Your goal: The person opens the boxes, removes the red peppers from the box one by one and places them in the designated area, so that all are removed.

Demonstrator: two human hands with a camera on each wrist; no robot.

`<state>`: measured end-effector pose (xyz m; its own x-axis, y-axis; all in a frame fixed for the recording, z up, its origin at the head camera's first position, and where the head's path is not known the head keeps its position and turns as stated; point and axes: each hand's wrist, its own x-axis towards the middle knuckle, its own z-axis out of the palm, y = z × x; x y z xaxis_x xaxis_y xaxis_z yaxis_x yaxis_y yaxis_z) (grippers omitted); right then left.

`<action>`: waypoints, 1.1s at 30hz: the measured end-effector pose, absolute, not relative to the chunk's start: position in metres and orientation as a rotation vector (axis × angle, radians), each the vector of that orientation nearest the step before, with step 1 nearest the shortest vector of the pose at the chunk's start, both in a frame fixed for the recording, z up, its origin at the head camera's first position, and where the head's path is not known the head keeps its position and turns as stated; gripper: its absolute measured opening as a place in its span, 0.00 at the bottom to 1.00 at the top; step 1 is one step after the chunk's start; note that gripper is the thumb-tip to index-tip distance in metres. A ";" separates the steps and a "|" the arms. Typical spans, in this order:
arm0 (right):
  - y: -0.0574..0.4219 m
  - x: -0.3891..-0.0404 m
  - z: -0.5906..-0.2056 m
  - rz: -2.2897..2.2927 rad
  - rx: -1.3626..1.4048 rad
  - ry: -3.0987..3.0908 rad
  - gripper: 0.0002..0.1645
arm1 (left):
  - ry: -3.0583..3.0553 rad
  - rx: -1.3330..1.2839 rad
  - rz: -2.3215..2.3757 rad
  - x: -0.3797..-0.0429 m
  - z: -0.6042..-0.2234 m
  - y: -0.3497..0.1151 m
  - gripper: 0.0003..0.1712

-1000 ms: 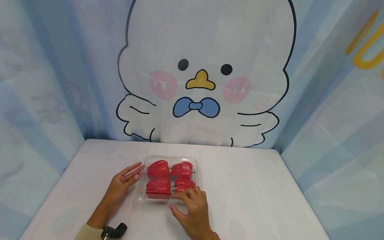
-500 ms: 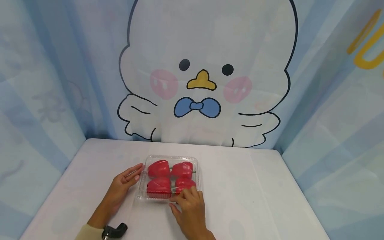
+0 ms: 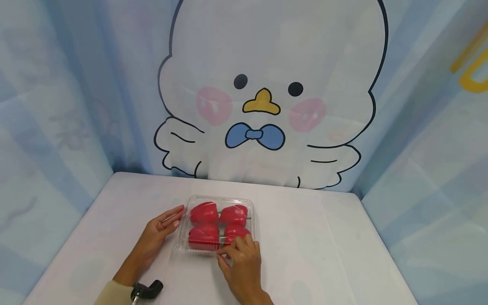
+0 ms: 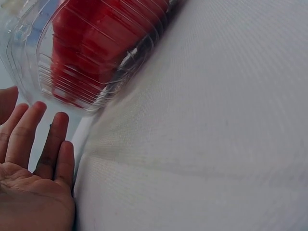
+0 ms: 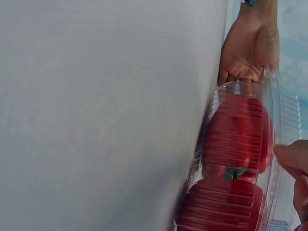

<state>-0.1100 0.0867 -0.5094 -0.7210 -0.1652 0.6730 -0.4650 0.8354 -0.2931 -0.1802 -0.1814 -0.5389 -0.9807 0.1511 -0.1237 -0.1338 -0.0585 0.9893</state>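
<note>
A clear plastic clamshell box [image 3: 249, 207] with several red bell peppers [image 3: 204, 213] inside lies on the white table, its lid down. My left hand [image 3: 152, 237] is at the box's left side, fingers extended toward the rim; in the left wrist view the palm [image 4: 33, 202] holds nothing. At the front edge, right of its middle, my right hand [image 3: 242, 264] pinches the rim between thumb and forefinger. The right wrist view shows a fingertip [image 5: 284, 151] against the rim and a green stem [image 5: 235, 173] between two peppers. The other right fingers partly cover the front right pepper.
White table [image 3: 312, 237] surrounds the box, with more room on its right. A curtain [image 3: 335, 84] printed with a cartoon chick hangs at the back, and blue cloth walls stand at both sides. A black strap mount [image 3: 146, 290] sits on the left wrist.
My right thumb has drawn up to the forefinger at the box's front rim, as the hand shifted slightly left. The left hand stays beside the box. The head view has shifted slightly.
</note>
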 end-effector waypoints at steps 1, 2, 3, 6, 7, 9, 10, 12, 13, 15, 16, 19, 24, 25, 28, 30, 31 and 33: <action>0.087 -0.110 -0.509 0.601 0.452 -2.356 0.15 | 2.010 0.020 2.152 -0.181 -0.539 -0.181 0.37; 0.087 -0.109 -0.509 0.607 0.449 -2.358 0.15 | 2.011 0.018 2.151 -0.181 -0.539 -0.181 0.37; 0.087 -0.109 -0.509 0.615 0.446 -2.360 0.14 | 2.009 0.016 2.150 -0.181 -0.538 -0.180 0.37; 0.087 -0.108 -0.508 0.634 0.443 -2.360 0.14 | 1.999 0.011 2.153 -0.181 -0.537 -0.180 0.38; 0.088 -0.108 -0.508 0.639 0.444 -2.358 0.14 | 1.995 0.011 2.154 -0.180 -0.537 -0.180 0.38; 0.088 -0.108 -0.508 0.653 0.443 -2.352 0.14 | 1.986 0.011 2.155 -0.180 -0.537 -0.180 0.38; 0.088 -0.108 -0.507 0.657 0.444 -2.348 0.14 | 1.984 0.012 2.151 -0.180 -0.537 -0.180 0.38; 0.089 -0.108 -0.507 0.669 0.444 -2.342 0.14 | 1.979 0.008 2.148 -0.179 -0.537 -0.180 0.38; 0.089 -0.108 -0.507 0.670 0.446 -2.339 0.14 | 1.978 0.008 2.144 -0.179 -0.536 -0.180 0.39; 0.089 -0.108 -0.508 0.669 0.450 -2.334 0.14 | 1.977 0.011 2.135 -0.178 -0.536 -0.180 0.40; 0.089 -0.108 -0.508 0.670 0.451 -2.332 0.14 | 1.982 0.011 2.132 -0.178 -0.535 -0.180 0.40; 0.090 -0.108 -0.508 0.669 0.454 -2.332 0.14 | 1.984 0.028 2.131 -0.177 -0.534 -0.179 0.42; 0.090 -0.109 -0.506 0.686 0.459 -2.324 0.13 | 2.008 0.013 2.124 -0.176 -0.531 -0.178 0.42; 0.090 -0.109 -0.505 0.689 0.461 -2.323 0.12 | 2.016 0.003 2.116 -0.176 -0.531 -0.177 0.42; 0.090 -0.110 -0.503 0.693 0.471 -2.314 0.12 | 2.054 -0.034 2.093 -0.176 -0.531 -0.176 0.42; 0.090 -0.111 -0.501 0.696 0.477 -2.305 0.11 | 2.063 -0.043 2.083 -0.176 -0.531 -0.176 0.42; 0.091 -0.112 -0.500 0.697 0.482 -2.298 0.12 | 2.068 -0.043 2.080 -0.177 -0.531 -0.176 0.42; 0.091 -0.113 -0.499 0.699 0.492 -2.279 0.12 | 2.067 -0.039 2.085 -0.176 -0.531 -0.175 0.43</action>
